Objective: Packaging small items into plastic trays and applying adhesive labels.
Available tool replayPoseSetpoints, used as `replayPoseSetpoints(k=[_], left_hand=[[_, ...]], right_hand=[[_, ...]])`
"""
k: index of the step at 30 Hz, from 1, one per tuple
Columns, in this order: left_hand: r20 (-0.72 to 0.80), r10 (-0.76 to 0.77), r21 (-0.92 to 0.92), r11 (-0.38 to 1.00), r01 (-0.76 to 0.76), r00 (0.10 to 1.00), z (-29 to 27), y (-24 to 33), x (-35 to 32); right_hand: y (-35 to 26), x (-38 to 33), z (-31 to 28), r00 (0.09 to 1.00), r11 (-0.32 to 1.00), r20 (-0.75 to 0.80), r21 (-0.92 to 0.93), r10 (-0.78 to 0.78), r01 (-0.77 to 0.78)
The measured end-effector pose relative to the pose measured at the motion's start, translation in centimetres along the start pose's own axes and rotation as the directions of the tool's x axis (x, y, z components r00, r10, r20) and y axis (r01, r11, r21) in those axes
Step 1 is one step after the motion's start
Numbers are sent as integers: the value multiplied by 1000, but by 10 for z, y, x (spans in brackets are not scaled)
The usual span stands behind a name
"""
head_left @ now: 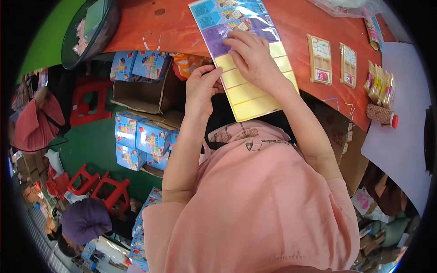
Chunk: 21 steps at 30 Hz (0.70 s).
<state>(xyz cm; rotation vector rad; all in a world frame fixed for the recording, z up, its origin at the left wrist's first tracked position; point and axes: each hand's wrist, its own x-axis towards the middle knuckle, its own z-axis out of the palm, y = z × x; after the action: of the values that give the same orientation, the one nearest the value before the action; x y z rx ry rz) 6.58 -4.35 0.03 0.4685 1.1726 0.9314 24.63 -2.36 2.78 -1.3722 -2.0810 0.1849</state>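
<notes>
At 12 o'clock on the red table [298,22], the label sheet [250,96], probably light and bendable, is best held by its edges. The left hand [200,88] pinches its 9 o'clock edge; the right hand [257,63] curves over purple labels [215,36], whether pinching I cannot tell. Small print is unreadable.

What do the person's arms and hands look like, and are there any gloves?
No gloves: the left hand and right hand are both bare. The short sleeves are plain light pink, leaving both forearms uncovered. I see no watch, bracelet or cable on them.
</notes>
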Motion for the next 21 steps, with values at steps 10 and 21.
replayPoseSetpoints(k=[10, 21], left_hand=[[108, 95, -94, 992, -85, 990, 5, 18, -10], [31, 120, -47, 992, -118, 992, -2, 10, -11]], right_hand=[[-13, -11, 11, 998, 991, -51, 122, -38, 44], [-15, -8, 12, 995, 989, -90, 137, -38, 50]])
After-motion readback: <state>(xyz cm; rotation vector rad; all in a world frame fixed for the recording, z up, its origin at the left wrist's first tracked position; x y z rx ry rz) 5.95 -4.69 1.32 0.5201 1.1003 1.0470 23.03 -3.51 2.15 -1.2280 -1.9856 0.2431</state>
